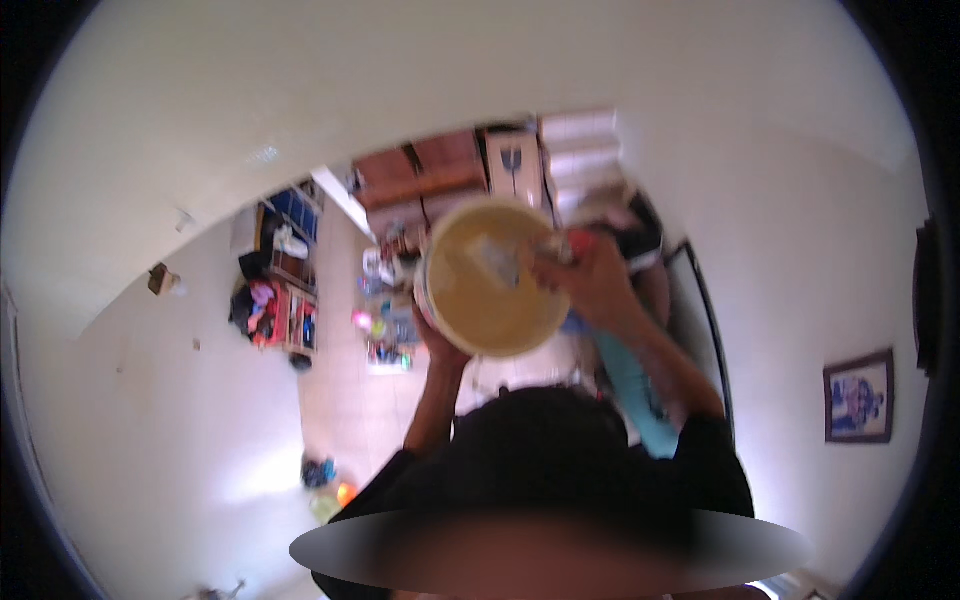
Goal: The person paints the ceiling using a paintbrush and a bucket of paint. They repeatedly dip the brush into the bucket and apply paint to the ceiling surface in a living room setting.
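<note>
I hold a round bucket (480, 315) of cream-coloured liquid up in front of me, with my left hand (444, 342) closed on its left side. My right hand (585, 275) grips a small tool with a red part (582, 242) at the bucket's right rim. A whitish flat piece (498, 258) shows inside the bucket beside my right fingers; whether it is the tool's head or touches the liquid, I cannot tell.
Wooden cabinets (420, 165) stand below, on a tiled floor (345, 420) with scattered items. A red rack (295, 320) holding clothes stands left. A framed picture (858, 395) hangs right. A teal shape (650, 420), too unclear to name, lies behind my right arm.
</note>
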A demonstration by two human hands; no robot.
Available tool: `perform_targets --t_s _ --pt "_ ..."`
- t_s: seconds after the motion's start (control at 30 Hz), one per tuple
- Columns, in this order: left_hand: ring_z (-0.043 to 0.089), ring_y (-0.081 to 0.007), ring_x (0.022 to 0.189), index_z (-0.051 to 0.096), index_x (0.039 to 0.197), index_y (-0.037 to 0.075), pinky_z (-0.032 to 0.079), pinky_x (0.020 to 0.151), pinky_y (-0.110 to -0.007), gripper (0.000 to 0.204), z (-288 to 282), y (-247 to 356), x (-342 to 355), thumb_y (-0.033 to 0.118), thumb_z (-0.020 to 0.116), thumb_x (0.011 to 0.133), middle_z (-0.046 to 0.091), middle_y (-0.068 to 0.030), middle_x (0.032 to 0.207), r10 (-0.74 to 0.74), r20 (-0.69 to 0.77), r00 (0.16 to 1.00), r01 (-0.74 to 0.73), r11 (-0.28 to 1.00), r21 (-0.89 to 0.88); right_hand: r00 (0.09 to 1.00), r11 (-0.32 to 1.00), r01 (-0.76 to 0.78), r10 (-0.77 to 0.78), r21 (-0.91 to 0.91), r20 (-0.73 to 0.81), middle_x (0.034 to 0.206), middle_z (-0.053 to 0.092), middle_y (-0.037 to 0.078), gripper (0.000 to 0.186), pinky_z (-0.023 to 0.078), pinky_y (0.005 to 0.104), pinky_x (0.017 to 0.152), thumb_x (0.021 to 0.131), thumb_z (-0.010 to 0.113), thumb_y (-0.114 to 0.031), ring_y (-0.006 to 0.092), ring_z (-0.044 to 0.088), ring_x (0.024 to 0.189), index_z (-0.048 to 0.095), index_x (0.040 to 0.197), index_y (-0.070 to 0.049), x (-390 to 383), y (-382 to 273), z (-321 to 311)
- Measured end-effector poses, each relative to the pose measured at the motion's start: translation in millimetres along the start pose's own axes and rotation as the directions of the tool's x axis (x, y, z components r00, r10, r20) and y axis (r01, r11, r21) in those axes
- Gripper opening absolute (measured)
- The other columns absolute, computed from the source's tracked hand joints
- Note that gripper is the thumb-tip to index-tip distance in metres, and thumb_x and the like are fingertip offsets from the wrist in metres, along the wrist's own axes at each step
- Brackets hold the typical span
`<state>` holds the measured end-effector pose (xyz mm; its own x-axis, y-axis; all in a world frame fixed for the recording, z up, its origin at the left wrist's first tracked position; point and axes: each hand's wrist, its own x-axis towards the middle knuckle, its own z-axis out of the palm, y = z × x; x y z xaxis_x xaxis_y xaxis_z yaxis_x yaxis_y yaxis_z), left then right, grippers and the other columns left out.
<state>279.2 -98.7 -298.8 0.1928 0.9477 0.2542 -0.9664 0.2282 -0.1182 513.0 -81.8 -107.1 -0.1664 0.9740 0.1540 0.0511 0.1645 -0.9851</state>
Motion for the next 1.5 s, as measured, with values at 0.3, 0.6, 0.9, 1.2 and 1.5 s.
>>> perform_targets --t_s 0.3,0.6,0.9,1.2,1.5 --pt "0.032 -0.0389 0.142 0.029 0.154 0.021 0.028 0.114 -0.061 0.093 19.0 -11.4 12.7 0.082 0.034 0.084 0.030 -0.0138 0.158 0.048 -0.250 0.967 0.074 0.887 0.455 0.989 1.000 0.004 0.000 -0.028 0.147 0.079 0.069 0.006 0.018 0.054 0.0234 0.064 0.087 0.074 -0.008 0.0102 0.065 0.067 0.071 0.100 0.004 9.8 6.6 8.5" --pt "0.031 -0.0388 0.143 0.030 0.154 0.021 0.027 0.114 -0.061 0.098 15.1 -11.1 7.0 0.083 0.037 0.078 0.032 -0.0130 0.157 0.004 -0.194 0.981 0.089 0.880 0.467 0.988 0.997 0.056 -0.064 0.056 0.139 0.084 0.067 0.004 0.018 0.052 0.0247 0.068 0.088 0.070 -0.006 0.0095 0.064 0.074 0.066 0.104 0.001 2.6 17.4 28.9" --pt "0.034 -0.0362 0.141 0.034 0.152 0.021 0.029 0.112 -0.061 0.098 11.7 -17.0 10.8 0.083 0.043 0.076 0.036 -0.0101 0.155 -0.026 -0.166 0.986 0.110 0.845 0.523 0.865 0.853 0.493 -0.458 -0.170 0.207 0.105 0.069 0.011 0.023 0.053 0.0307 0.084 0.080 0.070 -0.001 0.0170 0.064 0.097 0.070 0.103 -0.001 -6.8 1.4 8.9" --pt "0.028 -0.0355 0.143 0.029 0.154 0.022 0.025 0.114 -0.060 0.097 12.9 -15.0 8.7 0.083 0.036 0.079 0.029 -0.0088 0.158 0.056 -0.222 0.974 0.087 0.806 0.586 0.936 0.980 0.152 -0.184 0.127 0.300 0.110 0.068 0.009 0.021 0.054 0.0299 0.088 0.091 0.064 -0.002 0.0172 0.066 0.101 0.068 0.112 0.001 -4.0 3.2 3.7" --pt "0.035 -0.0361 0.141 0.026 0.155 0.018 0.032 0.113 -0.057 0.093 13.3 -16.8 15.7 0.080 0.034 0.086 0.031 -0.0122 0.157 0.043 -0.255 0.966 0.082 0.884 0.461 0.862 0.838 0.505 -0.474 -0.206 0.181 0.111 0.070 0.014 0.030 0.055 0.0349 0.086 0.086 0.071 -0.004 0.0221 0.068 0.099 0.067 0.115 -0.001 -11.5 5.5 -24.3"
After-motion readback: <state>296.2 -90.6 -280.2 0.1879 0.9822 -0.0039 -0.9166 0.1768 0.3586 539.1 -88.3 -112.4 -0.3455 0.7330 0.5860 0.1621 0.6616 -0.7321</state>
